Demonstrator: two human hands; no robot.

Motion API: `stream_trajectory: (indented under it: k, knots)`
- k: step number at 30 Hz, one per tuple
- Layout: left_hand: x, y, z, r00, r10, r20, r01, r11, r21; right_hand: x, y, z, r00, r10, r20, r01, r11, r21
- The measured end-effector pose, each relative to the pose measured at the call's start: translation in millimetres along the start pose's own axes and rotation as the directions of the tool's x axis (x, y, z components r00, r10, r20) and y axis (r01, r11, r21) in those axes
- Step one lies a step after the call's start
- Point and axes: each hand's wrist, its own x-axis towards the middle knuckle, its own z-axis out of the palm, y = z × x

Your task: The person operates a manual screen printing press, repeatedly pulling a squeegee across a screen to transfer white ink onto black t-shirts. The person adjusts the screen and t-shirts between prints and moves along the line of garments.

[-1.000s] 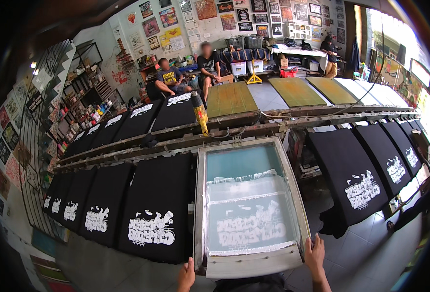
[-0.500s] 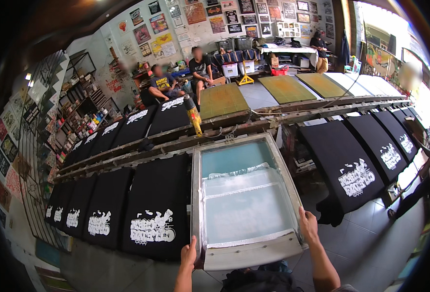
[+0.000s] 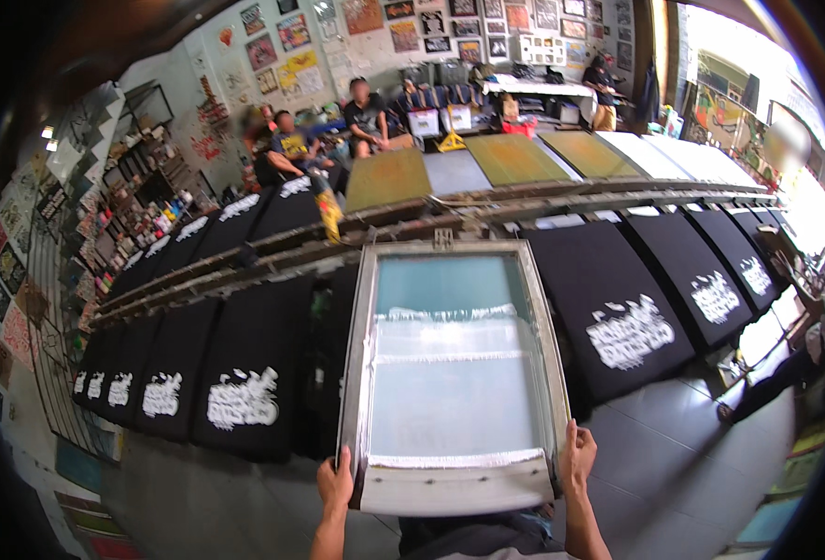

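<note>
Both my hands hold a silkscreen frame (image 3: 562, 392) by its near side edges, level above the table. My left hand (image 3: 336, 481) is closed on its left edge, thumb on top. Closed on the right edge is my right hand (image 3: 578, 455), its fingers partly hidden. Inside the frame is teal mesh (image 3: 450, 280) with white ink (image 3: 445, 314) streaked across it. A wide pale strip with small screws (image 3: 454, 487), perhaps a squeegee, lies across the near end. Black shirts with white prints flank the frame: one shirt (image 3: 249, 341) at left, another shirt (image 3: 585, 280) at right.
A long rail (image 3: 272, 245) runs behind the frame. A yellow tool (image 3: 328, 213) stands by it. Beyond are yellowish boards (image 3: 389, 177) and more black shirts. Several people sit at the back left; a person (image 3: 603, 86) stands at the far table (image 3: 548, 87). Grey tiled floor (image 3: 655, 439) lies right.
The frame has moved right along the row, away from the left shirt and closer to the right one, and sits straighter in view. Both hands keep their hold. The view has turned slightly right.
</note>
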Motion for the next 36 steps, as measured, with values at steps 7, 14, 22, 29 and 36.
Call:
stream_trajectory:
  k: [7,14,22,29,36]
  knots:
    - [-143.5,92.4,112.8,0.99,-0.027,0.136,0.053,0.98,-0.191,92.6,58.7,-178.8,0.991,-0.02,-0.133,0.009,0.996,-0.083]
    - [-230.0,146.9,208.8,0.966,-0.025,0.258,0.102,0.952,-0.288,181.2,68.2,-297.3,0.982,-0.025,-0.188,-0.014,0.979,-0.205]
    - [-249.5,207.5,265.7,0.969,-0.093,0.23,0.154,0.952,-0.263,273.8,54.0,-317.8,0.993,-0.019,-0.119,-0.01,0.972,-0.235]
    - [-225.3,246.5,335.3,0.975,-0.068,0.212,0.132,0.943,-0.306,367.9,42.7,-299.0,0.993,-0.034,-0.11,0.005,0.966,-0.258]
    - [-209.0,293.1,386.0,0.983,-0.097,0.156,0.129,0.969,-0.213,465.0,57.2,-281.2,0.994,-0.076,-0.081,0.051,0.961,-0.273]
